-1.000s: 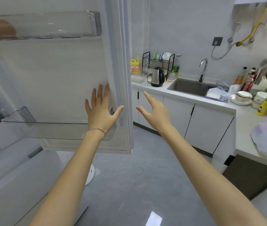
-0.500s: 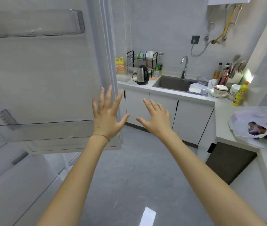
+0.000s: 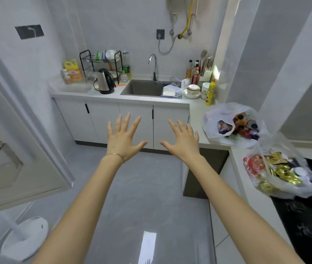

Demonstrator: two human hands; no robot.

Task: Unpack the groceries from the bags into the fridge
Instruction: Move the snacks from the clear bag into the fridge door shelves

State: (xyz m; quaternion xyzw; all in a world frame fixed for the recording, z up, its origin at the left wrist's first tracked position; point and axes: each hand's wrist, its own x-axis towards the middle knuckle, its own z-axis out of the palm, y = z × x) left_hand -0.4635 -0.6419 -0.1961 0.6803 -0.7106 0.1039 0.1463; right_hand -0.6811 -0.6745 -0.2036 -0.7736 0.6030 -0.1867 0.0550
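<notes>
Groceries (image 3: pixel 239 127) fill the far bag (image 3: pixel 214 119) and near bag (image 3: pixel 288 185) on the worktop (image 3: pixel 196 113). Left grip (image 3: pixel 121 139) and right grip (image 3: pixel 183 141) are splayed, empty; best reach right, lifting one item squarely.

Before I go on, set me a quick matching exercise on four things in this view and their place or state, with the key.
Things:
1 kettle
2 yellow bottle
3 bag with gold wrappers
4 left hand

Place or state:
A partly on the black cooktop
B right of the sink
C spread open, holding nothing
D left of the sink

Pairs: 1-D, 2-B, 3-A, 4-C
</notes>
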